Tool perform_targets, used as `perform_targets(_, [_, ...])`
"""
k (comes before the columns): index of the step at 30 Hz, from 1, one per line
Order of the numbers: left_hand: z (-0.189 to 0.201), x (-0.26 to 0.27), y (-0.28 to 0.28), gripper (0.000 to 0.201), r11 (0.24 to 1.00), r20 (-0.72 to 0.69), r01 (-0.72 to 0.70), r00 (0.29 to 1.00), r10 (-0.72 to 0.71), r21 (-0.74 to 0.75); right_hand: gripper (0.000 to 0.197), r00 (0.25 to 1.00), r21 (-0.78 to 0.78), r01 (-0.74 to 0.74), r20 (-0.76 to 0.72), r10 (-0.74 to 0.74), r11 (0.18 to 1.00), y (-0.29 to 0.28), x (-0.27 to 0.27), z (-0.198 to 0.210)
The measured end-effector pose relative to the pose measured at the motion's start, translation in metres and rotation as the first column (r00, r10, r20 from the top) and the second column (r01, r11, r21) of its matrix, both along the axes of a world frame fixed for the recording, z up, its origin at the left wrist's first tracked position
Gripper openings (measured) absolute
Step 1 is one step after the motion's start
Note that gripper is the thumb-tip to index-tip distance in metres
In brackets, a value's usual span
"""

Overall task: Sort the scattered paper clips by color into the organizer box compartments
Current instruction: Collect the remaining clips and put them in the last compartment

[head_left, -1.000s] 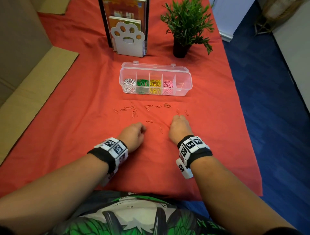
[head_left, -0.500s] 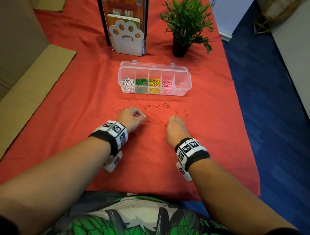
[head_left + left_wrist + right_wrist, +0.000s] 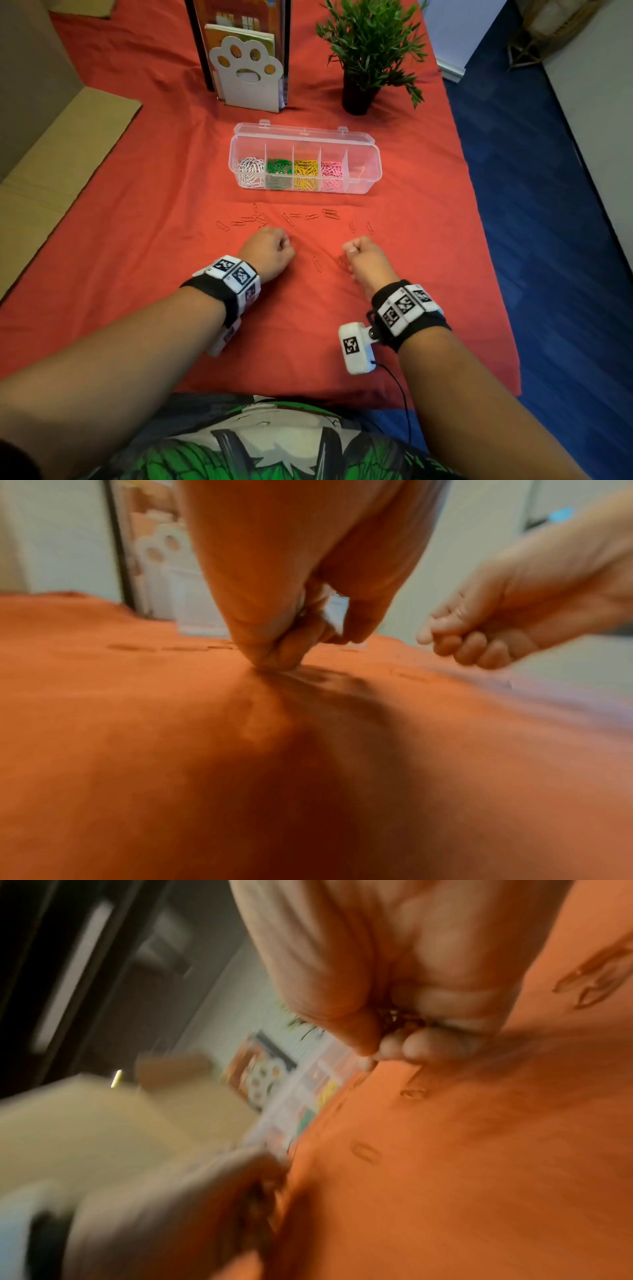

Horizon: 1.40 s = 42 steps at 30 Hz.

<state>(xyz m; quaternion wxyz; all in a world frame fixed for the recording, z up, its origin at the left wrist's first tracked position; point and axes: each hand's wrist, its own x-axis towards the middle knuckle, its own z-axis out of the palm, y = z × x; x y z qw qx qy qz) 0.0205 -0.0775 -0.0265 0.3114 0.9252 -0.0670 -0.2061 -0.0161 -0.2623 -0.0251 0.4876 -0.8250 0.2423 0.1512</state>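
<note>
Grip, L to R: left hand (image 3: 269, 251) curled, fingertips (image 3: 274, 658) pinched together down on the red cloth (image 3: 137, 212); whether a clip sat in that pinch I couldn't tell, wrist view too blurred. Right hand (image 3: 361, 257) curled shut round a small bunch of red clips (image 3: 399, 1020), raised just off the cloth.

Item 1, loose clips (image 3: 291, 217): red, in a thin row between my hands and the organizer box (image 3: 371, 186), one single clip (image 3: 317, 263) lying between the two fists. Red on red, so hard to count.

Item 2, box: lid open; white, green, yellow, pink compartments filled L to R; far-right compartment (image 3: 359, 171) nearly bare.

Step, as I judged it: gathering the last colour, both hands collecting. Next move called for a clean fingertip pinch w/o snagging cloth, then a carry to the far-right compartment.

Not legible: contents of far-right compartment, maybe one clip; clip count in my right fist; both wrist views motion-smeared.
</note>
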Motion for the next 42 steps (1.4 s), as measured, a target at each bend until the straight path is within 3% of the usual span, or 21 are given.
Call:
perform_targets(1, [0.007, -0.002, 0.001, 0.010, 0.973, -0.150, -0.124, 0.984, 0.095, -0.194, 0.024, 0.994, 0.180, 0.111, -0.035, -0.106, 0.977, -0.002, 0.000, 0.002])
perform_targets(2, [0.012, -0.004, 0.001, 0.008, 0.863, -0.345, -0.306, 0.924, 0.166, -0.403, 0.026, 0.979, 0.344, 0.203, -0.073, -0.189, 0.917, -0.005, 0.000, 0.005])
perform_targets(4, [0.023, -0.008, 0.005, 0.003, 0.496, -0.666, -0.610, 0.741, 0.082, -0.618, 0.024, 0.960, 0.501, 0.277, -0.113, -0.256, 0.820, -0.013, 0.000, 0.013])
perform_targets(6, [0.033, -0.013, 0.011, 0.003, 0.261, -0.727, -0.687, 0.679, -0.104, -0.678, 0.022, 0.965, 0.451, 0.260, -0.087, -0.248, 0.854, -0.019, 0.002, 0.013])
perform_targets(8, [0.036, -0.014, 0.015, 0.012, 0.160, -0.729, -0.711, 0.658, -0.189, -0.684, 0.021, 0.981, 0.245, 0.195, -0.027, -0.194, 0.950, -0.022, 0.001, 0.009])
perform_targets(9, [0.035, -0.013, 0.014, 0.017, 0.150, -0.741, -0.727, 0.644, -0.190, -0.671, 0.019, 0.990, 0.106, 0.137, 0.000, -0.138, 0.985, -0.022, 0.001, 0.007])
perform_targets(10, [0.035, -0.012, 0.012, 0.020, 0.160, -0.759, -0.743, 0.626, -0.179, -0.650, 0.015, 0.999, -0.043, 0.050, 0.019, -0.050, 0.998, -0.021, 0.000, 0.004])
perform_targets(12, [0.033, -0.010, 0.003, 0.019, 0.265, -0.799, -0.759, 0.596, -0.084, -0.594, 0.008, 0.989, -0.316, -0.148, -0.044, 0.141, 0.937, -0.015, -0.002, 0.003])
perform_targets(14, [0.027, -0.008, -0.009, 0.022, 0.482, -0.760, -0.704, 0.640, 0.112, -0.522, 0.025, 0.954, -0.517, -0.294, -0.109, 0.279, 0.804, -0.007, -0.003, -0.003])
perform_targets(16, [0.018, -0.009, -0.020, 0.024, 0.727, -0.557, -0.530, 0.794, 0.243, -0.437, 0.031, 0.932, -0.620, -0.335, -0.107, 0.346, 0.710, 0.003, -0.005, -0.007])
perform_targets(17, [0.012, -0.010, -0.023, 0.023, 0.842, -0.394, -0.385, 0.890, 0.230, -0.377, 0.030, 0.926, -0.644, -0.340, -0.101, 0.365, 0.685, 0.007, -0.006, -0.007])
perform_targets(19, [0.005, -0.013, -0.027, 0.013, 0.974, -0.105, -0.059, 0.994, 0.037, -0.217, 0.032, 0.909, -0.666, -0.375, -0.129, 0.396, 0.645, 0.012, -0.010, -0.005])
perform_targets(21, [0.004, -0.016, -0.030, 0.017, 0.983, 0.070, 0.182, 0.981, -0.180, -0.030, 0.035, 0.891, -0.677, -0.418, -0.175, 0.419, 0.606, 0.013, -0.013, -0.002])
perform_targets(24, [0.004, -0.019, -0.033, 0.028, 0.931, 0.199, 0.337, 0.912, -0.359, 0.138, 0.036, 0.863, -0.671, -0.473, -0.224, 0.452, 0.571, 0.008, -0.018, 0.000])
perform_targets(28, [-0.002, -0.022, -0.031, 0.021, 0.888, 0.174, 0.382, 0.885, -0.431, 0.258, 0.033, 0.866, -0.667, -0.463, -0.200, 0.459, 0.584, 0.001, -0.025, 0.002])
perform_targets(34, [-0.004, -0.027, -0.033, 0.028, 0.874, 0.138, 0.348, 0.900, -0.413, 0.339, 0.029, 0.783, -0.781, -0.478, -0.171, 0.598, 0.402, 0.008, -0.032, 0.005])
perform_targets(37, [-0.003, -0.025, -0.031, 0.023, 0.941, 0.092, 0.269, 0.952, -0.291, 0.204, 0.030, 0.779, -0.804, -0.474, -0.193, 0.596, 0.359, 0.010, -0.027, 0.003])
perform_targets(39, [0.007, -0.024, -0.027, 0.017, 0.993, -0.112, 0.122, 0.986, -0.122, -0.007, 0.028, 0.790, -0.753, -0.503, -0.201, 0.580, 0.424, 0.004, -0.020, 0.002])
perform_targets(40, [0.014, -0.024, -0.026, 0.015, 0.982, -0.290, -0.036, 0.957, -0.020, -0.185, 0.023, 0.805, -0.684, -0.520, -0.192, 0.562, 0.511, 0.000, -0.015, 0.004])
perform_targets(41, [0.020, -0.025, -0.024, 0.013, 0.905, -0.458, -0.248, 0.886, 0.068, -0.345, 0.014, 0.834, -0.578, -0.516, -0.173, 0.523, 0.632, -0.003, -0.011, 0.007])
perform_targets(42, [0.027, -0.025, -0.021, 0.009, 0.773, -0.601, -0.444, 0.792, 0.104, -0.452, 0.014, 0.879, -0.427, -0.472, -0.159, 0.450, 0.772, -0.005, -0.007, 0.011])
